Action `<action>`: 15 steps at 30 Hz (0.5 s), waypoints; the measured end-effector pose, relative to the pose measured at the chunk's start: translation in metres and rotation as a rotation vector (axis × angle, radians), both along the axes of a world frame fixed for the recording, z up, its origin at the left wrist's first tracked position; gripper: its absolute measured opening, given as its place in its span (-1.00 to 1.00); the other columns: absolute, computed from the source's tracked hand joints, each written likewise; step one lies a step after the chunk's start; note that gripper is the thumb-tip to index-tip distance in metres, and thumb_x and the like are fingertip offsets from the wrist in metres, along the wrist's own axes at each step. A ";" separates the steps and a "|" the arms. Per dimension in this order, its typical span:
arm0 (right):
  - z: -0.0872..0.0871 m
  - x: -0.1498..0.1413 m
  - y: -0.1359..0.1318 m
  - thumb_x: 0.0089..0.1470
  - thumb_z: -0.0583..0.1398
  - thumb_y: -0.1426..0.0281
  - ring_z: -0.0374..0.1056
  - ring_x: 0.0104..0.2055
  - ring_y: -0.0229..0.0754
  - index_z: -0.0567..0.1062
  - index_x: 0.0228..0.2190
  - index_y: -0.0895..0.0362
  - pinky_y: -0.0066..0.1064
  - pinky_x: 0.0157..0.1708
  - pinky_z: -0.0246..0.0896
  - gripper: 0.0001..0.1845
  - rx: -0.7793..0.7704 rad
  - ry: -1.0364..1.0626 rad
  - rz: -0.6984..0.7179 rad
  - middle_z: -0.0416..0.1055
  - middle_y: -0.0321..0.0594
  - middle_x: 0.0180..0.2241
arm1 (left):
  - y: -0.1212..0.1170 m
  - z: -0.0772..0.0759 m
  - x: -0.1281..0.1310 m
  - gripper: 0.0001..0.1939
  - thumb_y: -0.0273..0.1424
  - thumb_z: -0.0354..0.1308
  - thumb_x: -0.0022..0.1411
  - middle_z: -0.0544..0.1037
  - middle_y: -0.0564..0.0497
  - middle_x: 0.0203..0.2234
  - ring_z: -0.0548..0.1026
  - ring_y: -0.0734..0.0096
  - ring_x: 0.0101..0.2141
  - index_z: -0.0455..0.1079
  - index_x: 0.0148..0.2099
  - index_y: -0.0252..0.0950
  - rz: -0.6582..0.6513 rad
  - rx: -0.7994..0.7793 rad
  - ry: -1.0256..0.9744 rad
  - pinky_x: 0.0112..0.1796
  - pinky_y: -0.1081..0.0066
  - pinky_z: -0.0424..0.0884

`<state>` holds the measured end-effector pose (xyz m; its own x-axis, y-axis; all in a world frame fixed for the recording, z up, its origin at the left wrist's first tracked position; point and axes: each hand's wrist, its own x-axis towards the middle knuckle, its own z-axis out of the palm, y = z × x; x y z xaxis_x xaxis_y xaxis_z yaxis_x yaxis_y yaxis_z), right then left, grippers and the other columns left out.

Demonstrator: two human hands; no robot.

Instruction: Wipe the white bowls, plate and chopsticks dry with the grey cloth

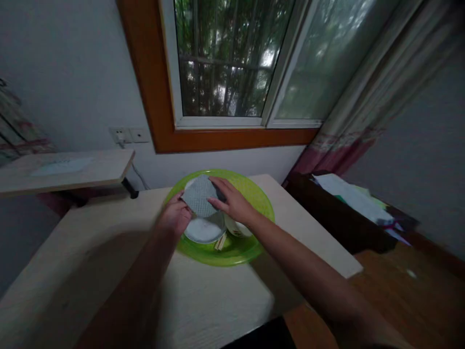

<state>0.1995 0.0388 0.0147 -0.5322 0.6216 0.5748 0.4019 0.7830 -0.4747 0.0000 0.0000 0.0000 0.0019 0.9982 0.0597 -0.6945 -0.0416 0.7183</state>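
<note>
A grey textured cloth (200, 196) is spread between my two hands above a round green plastic tray (259, 194). My left hand (177, 215) grips its left edge. On the other side, my right hand (232, 199) pinches the cloth, thumb in front and fingers behind, with a darker fold in between. A pale rim shows behind the cloth's upper left; what it belongs to is mostly hidden. Just below the cloth, a white plate (205, 231) lies in the tray. To its right a white bowl (238, 228) sits tilted, partly under my right wrist. Short wooden sticks (220, 241) lie between plate and bowl.
The tray stands on a pale wooden table (214, 300) by the window wall. A raised shelf (109, 167) on black legs holds a paper at the left. Papers (352, 194) lie on a dark cabinet at the right, beside a curtain (348, 116).
</note>
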 end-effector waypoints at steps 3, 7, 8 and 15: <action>0.001 0.001 0.001 0.23 0.22 0.07 0.20 0.26 0.04 0.24 0.28 0.06 -0.01 0.29 0.09 -0.30 -0.025 0.005 -0.009 0.27 0.02 0.23 | -0.001 0.000 -0.002 -0.74 -0.60 0.21 0.09 0.60 -0.18 -0.05 0.44 0.08 0.15 0.49 -0.13 -0.35 0.018 0.017 0.015 0.19 0.13 0.31; -0.002 0.001 0.001 0.21 0.23 0.03 0.22 0.24 0.06 0.25 0.27 0.06 0.00 0.27 0.11 -0.28 -0.053 0.018 -0.018 0.29 0.02 0.20 | -0.004 0.003 -0.002 -0.71 -0.55 0.20 0.14 0.59 -0.21 -0.04 0.47 0.07 0.12 0.48 -0.06 -0.35 0.043 0.019 0.019 0.16 0.08 0.35; -0.003 0.001 0.002 0.21 0.23 0.03 0.23 0.23 0.06 0.25 0.27 0.07 0.00 0.26 0.11 -0.28 -0.062 0.024 -0.019 0.29 0.03 0.20 | -0.005 0.005 -0.002 -0.71 -0.54 0.20 0.15 0.59 -0.22 -0.03 0.48 0.06 0.12 0.47 -0.04 -0.35 0.040 0.021 0.022 0.15 0.07 0.36; -0.011 0.002 0.004 0.28 0.15 0.04 0.17 0.28 0.05 0.18 0.29 0.10 0.03 0.30 0.04 -0.31 -0.106 0.078 -0.010 0.22 0.05 0.24 | -0.009 0.009 0.002 -0.68 -0.51 0.28 0.14 0.61 -0.22 -0.07 0.51 0.07 0.07 0.47 -0.02 -0.37 -0.048 0.050 0.083 0.12 0.09 0.39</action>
<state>0.2019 0.0431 0.0040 -0.4821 0.6863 0.5446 0.3681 0.7227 -0.5850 0.0019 -0.0095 0.0088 0.0572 0.9926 0.1076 -0.6348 -0.0470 0.7713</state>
